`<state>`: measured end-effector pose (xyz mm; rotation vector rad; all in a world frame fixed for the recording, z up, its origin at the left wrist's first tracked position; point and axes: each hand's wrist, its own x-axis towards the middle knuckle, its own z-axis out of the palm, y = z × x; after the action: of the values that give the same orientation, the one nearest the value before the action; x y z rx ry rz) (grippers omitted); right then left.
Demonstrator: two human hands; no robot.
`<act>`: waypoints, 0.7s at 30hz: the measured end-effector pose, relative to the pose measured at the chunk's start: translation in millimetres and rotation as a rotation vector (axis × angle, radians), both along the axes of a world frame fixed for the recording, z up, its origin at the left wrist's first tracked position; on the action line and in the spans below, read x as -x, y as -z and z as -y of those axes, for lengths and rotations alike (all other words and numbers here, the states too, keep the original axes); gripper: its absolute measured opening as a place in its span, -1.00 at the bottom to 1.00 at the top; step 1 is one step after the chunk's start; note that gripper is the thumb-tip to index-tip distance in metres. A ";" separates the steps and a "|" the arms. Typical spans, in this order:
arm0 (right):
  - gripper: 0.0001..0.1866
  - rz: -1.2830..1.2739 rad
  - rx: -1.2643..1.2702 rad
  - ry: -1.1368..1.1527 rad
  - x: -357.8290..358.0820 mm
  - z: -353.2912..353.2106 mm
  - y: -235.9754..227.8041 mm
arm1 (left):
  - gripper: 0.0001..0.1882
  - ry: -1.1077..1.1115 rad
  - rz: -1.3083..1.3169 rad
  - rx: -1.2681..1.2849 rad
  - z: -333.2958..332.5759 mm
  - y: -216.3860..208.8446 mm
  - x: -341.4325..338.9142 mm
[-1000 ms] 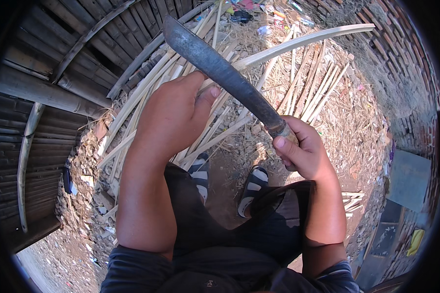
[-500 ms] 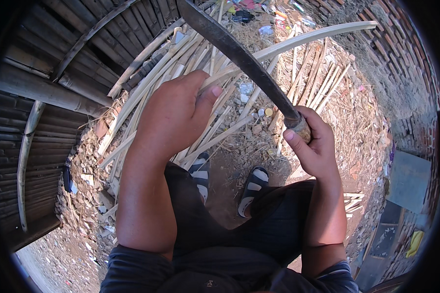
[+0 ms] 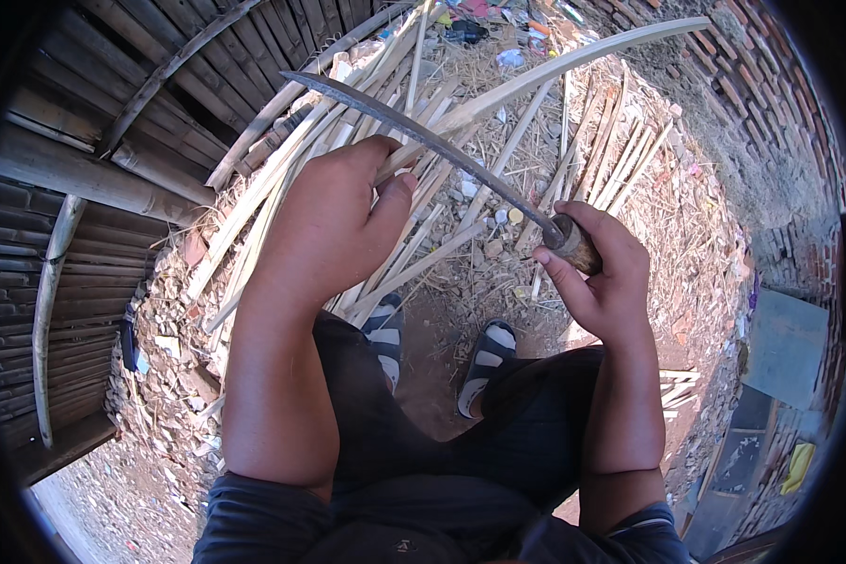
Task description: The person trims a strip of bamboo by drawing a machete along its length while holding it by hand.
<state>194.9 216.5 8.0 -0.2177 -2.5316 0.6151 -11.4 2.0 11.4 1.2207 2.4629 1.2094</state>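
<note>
My left hand [image 3: 343, 216] is closed around the near end of a long pale bamboo strip [image 3: 564, 66], which reaches up and away to the right. In my right hand [image 3: 611, 277] is a machete, gripped by its short wooden handle [image 3: 578, 246]. The dark blade [image 3: 442, 148] points up and to the left, crossing the strip just beyond my left fingers. Whether the edge touches the strip I cannot tell. Below them on the ground lies a heap of pale split strips [image 3: 296, 188].
To the left stands a bamboo slat wall [image 3: 66, 254] with round poles. A brick wall [image 3: 752, 85] rises on the right. More strips [image 3: 630, 160] lie on the debris-strewn ground beyond my right hand. My sandalled feet [image 3: 489, 357] are between the hands, lower down.
The machete blade has swung down to the left, its tip now lower and narrower to view. The strip's far end has risen slightly and shifted left. Both hands keep their hold.
</note>
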 end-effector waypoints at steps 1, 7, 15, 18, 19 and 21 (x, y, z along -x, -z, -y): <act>-0.52 -0.012 -0.027 0.014 -0.5 -1.9 -0.1 | -0.63 0.003 0.014 0.004 0.4 -0.3 0.2; -0.50 -0.060 -0.053 -0.001 -1.7 -8.5 1.8 | -0.77 -0.019 -0.022 0.048 0.4 -2.3 0.2; -0.50 -0.019 -0.068 -0.044 2.7 0.7 1.6 | -0.72 -0.018 0.043 0.032 2.4 1.6 4.6; -0.51 -0.014 -0.122 -0.008 2.5 0.4 1.3 | -0.73 -0.005 0.047 0.024 0.7 3.3 3.2; -0.52 -0.022 -0.146 0.008 2.5 -0.2 1.2 | -0.74 -0.014 0.039 0.028 -0.6 3.3 1.7; -0.53 -0.018 -0.146 0.050 1.8 -2.9 2.3 | -0.72 -0.029 0.098 0.123 -1.3 -6.5 -1.2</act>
<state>193.1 219.3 5.7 -0.2212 -2.5323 0.4086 -10.2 3.3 17.9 1.0714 2.4515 1.0796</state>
